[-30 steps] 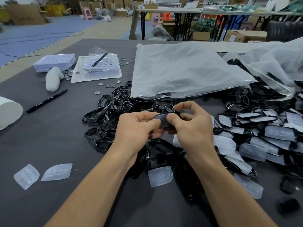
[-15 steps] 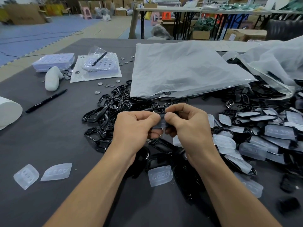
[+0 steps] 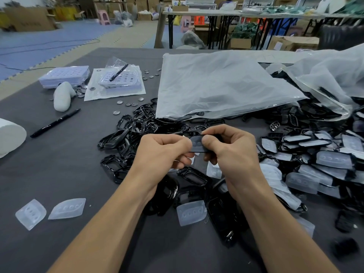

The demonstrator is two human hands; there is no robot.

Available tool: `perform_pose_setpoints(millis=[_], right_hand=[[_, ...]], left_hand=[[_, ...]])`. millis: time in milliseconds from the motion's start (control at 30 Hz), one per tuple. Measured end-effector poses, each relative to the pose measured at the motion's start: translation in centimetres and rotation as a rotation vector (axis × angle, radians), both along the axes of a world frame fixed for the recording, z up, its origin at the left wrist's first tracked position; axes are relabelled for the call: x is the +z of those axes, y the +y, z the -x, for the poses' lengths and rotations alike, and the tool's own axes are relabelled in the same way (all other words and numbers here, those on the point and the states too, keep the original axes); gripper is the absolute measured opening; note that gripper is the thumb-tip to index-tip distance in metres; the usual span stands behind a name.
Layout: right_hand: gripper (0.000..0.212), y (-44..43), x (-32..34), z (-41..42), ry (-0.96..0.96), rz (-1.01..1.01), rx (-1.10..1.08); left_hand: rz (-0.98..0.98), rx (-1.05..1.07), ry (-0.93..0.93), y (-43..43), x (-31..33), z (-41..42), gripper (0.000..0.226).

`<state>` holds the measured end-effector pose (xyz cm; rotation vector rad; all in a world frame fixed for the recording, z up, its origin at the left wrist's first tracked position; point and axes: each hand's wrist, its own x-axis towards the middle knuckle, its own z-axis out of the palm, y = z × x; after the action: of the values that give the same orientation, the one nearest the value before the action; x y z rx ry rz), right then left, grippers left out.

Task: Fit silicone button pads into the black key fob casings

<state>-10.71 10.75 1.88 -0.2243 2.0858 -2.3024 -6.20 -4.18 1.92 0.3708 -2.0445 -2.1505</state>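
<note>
Now left hand (image 3: 161, 152), right hand (image 3: 230, 150) both pinch casing (image 3: 197, 145)

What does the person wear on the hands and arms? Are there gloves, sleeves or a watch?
Nothing is worn. The left hand and the right hand have no gloves, and no ring shows. The left forearm and right forearm are bare to the frame edge: no sleeve, watch or bracelet in view.

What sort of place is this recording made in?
Probably a small assembly workshop or warehouse: a grey work table strewn with black casings and silicone pads, with cardboard boxes and folding tables behind. The left hand and right hand pinch a single casing.
</note>
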Motion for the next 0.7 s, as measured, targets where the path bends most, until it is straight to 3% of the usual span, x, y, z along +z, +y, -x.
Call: perform_pose_setpoints(millis=[333,433,700], right_hand=[[0.021,0.0,-0.2,-0.1,-0.021,0.010,0.065],[0.021,0.2,-0.3,0.0,-0.053,0.032,0.052],[0.019,1.5,1.4,0.3,-0.059,-0.103,0.089]], left_hand=[[0.010,0.089,0.024,0.1,-0.3,0.2,0.022],[-0.015,0.110,0.029,0.2,-0.5,0.2,0.018],[0.136,0.109,0.085,0.8,0.0,0.2,0.016]])
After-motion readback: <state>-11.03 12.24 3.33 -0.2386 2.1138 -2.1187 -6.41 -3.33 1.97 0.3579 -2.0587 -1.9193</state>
